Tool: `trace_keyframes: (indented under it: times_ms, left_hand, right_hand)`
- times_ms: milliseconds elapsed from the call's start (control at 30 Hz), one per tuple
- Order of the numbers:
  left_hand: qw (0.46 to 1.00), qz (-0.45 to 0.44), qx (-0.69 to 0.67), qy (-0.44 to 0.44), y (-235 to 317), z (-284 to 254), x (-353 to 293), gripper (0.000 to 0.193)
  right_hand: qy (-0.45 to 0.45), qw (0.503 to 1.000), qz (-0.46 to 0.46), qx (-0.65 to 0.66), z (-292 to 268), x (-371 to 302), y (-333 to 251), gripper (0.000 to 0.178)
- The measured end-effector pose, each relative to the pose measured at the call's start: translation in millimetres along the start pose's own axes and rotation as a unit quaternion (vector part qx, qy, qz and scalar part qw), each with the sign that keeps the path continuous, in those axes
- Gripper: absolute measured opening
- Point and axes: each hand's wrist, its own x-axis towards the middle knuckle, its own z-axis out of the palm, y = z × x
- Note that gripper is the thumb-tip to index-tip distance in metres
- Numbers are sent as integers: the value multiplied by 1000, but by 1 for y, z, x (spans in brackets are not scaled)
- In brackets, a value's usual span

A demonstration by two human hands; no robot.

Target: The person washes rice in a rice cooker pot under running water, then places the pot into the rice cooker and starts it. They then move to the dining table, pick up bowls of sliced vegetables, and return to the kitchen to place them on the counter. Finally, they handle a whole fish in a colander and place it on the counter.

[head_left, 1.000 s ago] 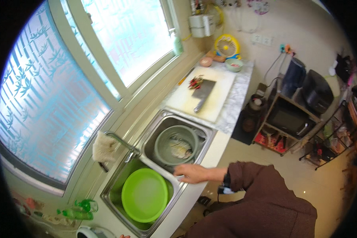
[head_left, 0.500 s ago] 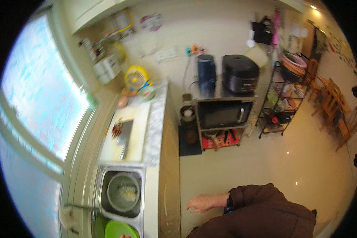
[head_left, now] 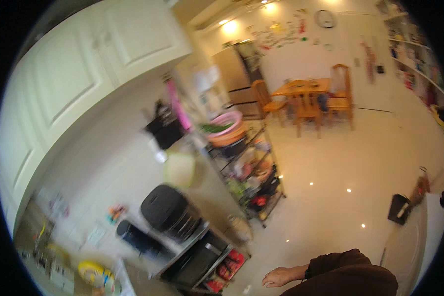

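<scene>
My right hand (head_left: 281,277) is in the air at the lower edge, above the pale floor. Its arm wears a brown sleeve with a dark band at the wrist. The fingers extend loosely to the left, and nothing shows in them. Nearest to it, though apart, is the wheeled stand with a black microwave (head_left: 200,259). On that stand sit a black rice cooker (head_left: 167,209) and a dark blue cylindrical appliance (head_left: 142,240). My left hand is out of view.
A black wire rack (head_left: 254,170) holds stacked basins, a pink basin (head_left: 227,121) on top. White cabinets (head_left: 74,84) hang at upper left. A yellow fan (head_left: 90,270) stands at lower left. Far off are a wooden table (head_left: 281,90) and chairs. A black dustpan-like object (head_left: 398,209) is at right.
The view has swung to the right and up, away from the sink and counter. The dining area and wall cabinets show more fully. The hand in the green bowl has left the view.
</scene>
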Motion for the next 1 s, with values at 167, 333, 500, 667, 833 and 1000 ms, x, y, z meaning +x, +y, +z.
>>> trace_keyframes:
  times_ms: [167, 333, 500, 667, 833, 1000]
  left_hand:
    - [981, 17, -29, -193, 14, 151, 97, 28]
    - [945, 15, 56, -323, 15, 291, 169, 24]
    - [897, 52, -51, -435, 7, 418, 213, 22]
    - [885, 34, -44, -462, 15, 528, 276, 26]
    - [836, 83, 1, -543, 42, 644, 312, 28]
    - [805, 60, 12, -591, 58, 756, 308, 32]
  right_hand:
    - [142, 971, 180, 69, -41, -81, 63, 33]
    - [230, 915, 320, 83, -52, -139, 91, 33]
    - [284, 856, 423, 93, -102, -161, 139, 33]
    - [326, 825, 457, 68, -170, -162, 194, 30]
    - [380, 759, 523, 78, -195, -191, 247, 29]
    - [289, 696, 653, 77, -181, -257, 320, 35]
